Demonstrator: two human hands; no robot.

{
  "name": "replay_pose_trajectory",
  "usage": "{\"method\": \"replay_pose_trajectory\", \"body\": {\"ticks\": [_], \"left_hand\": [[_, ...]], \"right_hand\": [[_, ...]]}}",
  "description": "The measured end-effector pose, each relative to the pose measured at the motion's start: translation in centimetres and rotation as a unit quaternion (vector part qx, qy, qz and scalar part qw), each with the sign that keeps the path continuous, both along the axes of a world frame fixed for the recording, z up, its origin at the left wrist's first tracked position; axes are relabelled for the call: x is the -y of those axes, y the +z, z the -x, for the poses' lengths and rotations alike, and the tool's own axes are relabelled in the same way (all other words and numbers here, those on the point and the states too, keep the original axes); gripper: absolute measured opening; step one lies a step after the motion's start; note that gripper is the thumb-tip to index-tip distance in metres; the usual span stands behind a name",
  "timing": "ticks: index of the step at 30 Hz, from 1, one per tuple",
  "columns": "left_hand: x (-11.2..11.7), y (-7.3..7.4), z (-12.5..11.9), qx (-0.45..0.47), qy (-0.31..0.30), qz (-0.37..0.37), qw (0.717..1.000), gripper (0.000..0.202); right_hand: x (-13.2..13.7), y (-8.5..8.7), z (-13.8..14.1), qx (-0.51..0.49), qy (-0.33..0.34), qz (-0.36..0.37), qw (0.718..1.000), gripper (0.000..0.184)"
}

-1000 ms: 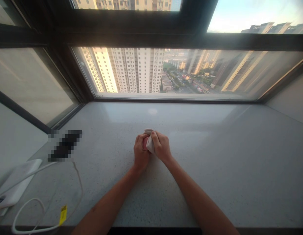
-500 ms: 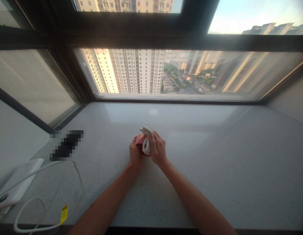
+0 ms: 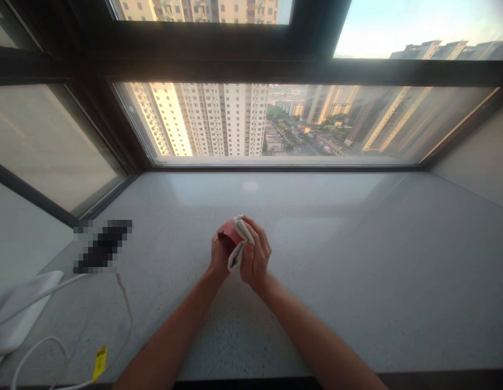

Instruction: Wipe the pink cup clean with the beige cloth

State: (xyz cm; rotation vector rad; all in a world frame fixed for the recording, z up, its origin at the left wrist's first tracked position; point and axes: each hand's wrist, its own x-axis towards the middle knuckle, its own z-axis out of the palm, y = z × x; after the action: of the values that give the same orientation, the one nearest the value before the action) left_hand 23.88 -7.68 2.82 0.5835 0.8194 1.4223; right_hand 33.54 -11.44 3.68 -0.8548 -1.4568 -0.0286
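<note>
Both of my hands meet over the middle of a pale speckled stone window ledge (image 3: 357,260). My left hand (image 3: 217,259) is closed around a small red object (image 3: 228,234) whose shape I cannot make out. My right hand (image 3: 256,257) is closed on a folded white cloth (image 3: 238,246) and presses it against the right side of the red object. The cloth hangs partly between the two hands. Most of the red object is hidden by my fingers and the cloth.
A white power bank (image 3: 19,314) with a white cable (image 3: 68,346) and a yellow tag (image 3: 98,363) lies at the front left. A dark blurred-out item (image 3: 102,246) lies behind it. Dark window frames (image 3: 251,70) bound the ledge; a wall (image 3: 479,157) rises at right.
My hands have drawn slightly nearer to me and to the left. The red object has turned so more of it shows above my left hand, and the cloth has slid down its side.
</note>
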Motion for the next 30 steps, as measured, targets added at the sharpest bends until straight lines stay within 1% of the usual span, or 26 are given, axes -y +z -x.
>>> {"method": "replay_pose_trajectory", "body": {"ticks": [1,2,3,4,6,8,11,13,14,15,16,17,18,19,21,23,25,27,30], "left_hand": [[0.1,0.5,0.1,-0.028,0.017,-0.024,0.999,0.021],[0.1,0.9,0.3,-0.076,0.036,-0.059,0.995,0.02],[0.3,1.1,0.5,-0.141,0.057,-0.106,0.983,0.02],[0.4,1.3,0.8,-0.215,0.076,-0.161,0.96,0.021],[0.7,1.3,1.4,-0.347,0.102,-0.281,0.889,0.021],[0.8,1.1,2.0,-0.421,0.106,-0.383,0.815,0.023],[0.8,0.9,2.5,-0.503,0.096,-0.491,0.705,0.027],[0.7,0.8,2.5,-0.549,0.093,-0.538,0.632,0.027],[0.8,0.9,2.4,-0.565,0.099,-0.554,0.603,0.027],[0.8,0.9,2.2,-0.574,0.107,-0.565,0.583,0.027],[0.9,0.9,2.1,-0.575,0.116,-0.571,0.574,0.027],[1.0,1.0,1.9,-0.569,0.126,-0.572,0.577,0.026],[1.2,1.1,1.8,-0.554,0.131,-0.572,0.59,0.025],[1.4,1.1,1.7,-0.536,0.131,-0.567,0.612,0.025],[1.8,1.3,1.5,-0.493,0.126,-0.531,0.677,0.024],[2.2,1.5,1.5,-0.448,0.123,-0.465,0.753,0.023],[2.5,1.8,1.3,-0.398,0.126,-0.389,0.821,0.023],[2.6,1.8,0.9,-0.333,0.123,-0.32,0.879,0.022],[2.4,1.6,0.0,-0.204,0.086,-0.207,0.953,0.018]], "right_hand": [[0.3,0.0,-0.2,-0.027,0.001,0.015,1.0,0.051],[0.5,0.1,-0.4,-0.05,0.005,0.034,0.998,0.05],[0.7,0.2,-0.6,-0.069,0.009,0.052,0.996,0.049],[0.9,0.3,-0.8,-0.084,0.015,0.069,0.994,0.048],[1.1,0.6,-1.2,-0.098,0.032,0.103,0.989,0.047],[1.2,0.9,-1.4,-0.096,0.046,0.132,0.986,0.045],[1.3,1.4,-1.3,-0.057,0.037,0.148,0.987,0.042],[1.4,1.7,-1.0,-0.03,0.011,0.152,0.988,0.042],[1.5,1.8,-0.8,-0.022,-0.004,0.153,0.988,0.042],[1.6,2.0,-0.7,-0.019,-0.018,0.15,0.988,0.043],[1.7,2.1,-0.7,-0.019,-0.026,0.145,0.989,0.043],[1.8,2.3,-0.7,-0.019,-0.027,0.138,0.99,0.044],[1.9,2.4,-0.8,-0.02,-0.022,0.13,0.991,0.044],[1.9,2.6,-0.9,-0.021,-0.01,0.124,0.992,0.044],[1.9,2.7,-1.3,-0.034,0.028,0.124,0.991,0.044],[1.9,2.7,-1.6,-0.067,0.069,0.138,0.986,0.045],[1.8,2.5,-1.7,-0.103,0.094,0.151,0.979,0.046],[1.9,2.3,-1.8,-0.123,0.101,0.149,0.976,0.048],[2.3,2.2,-1.8,-0.121,0.097,0.121,0.98,0.049]]}}
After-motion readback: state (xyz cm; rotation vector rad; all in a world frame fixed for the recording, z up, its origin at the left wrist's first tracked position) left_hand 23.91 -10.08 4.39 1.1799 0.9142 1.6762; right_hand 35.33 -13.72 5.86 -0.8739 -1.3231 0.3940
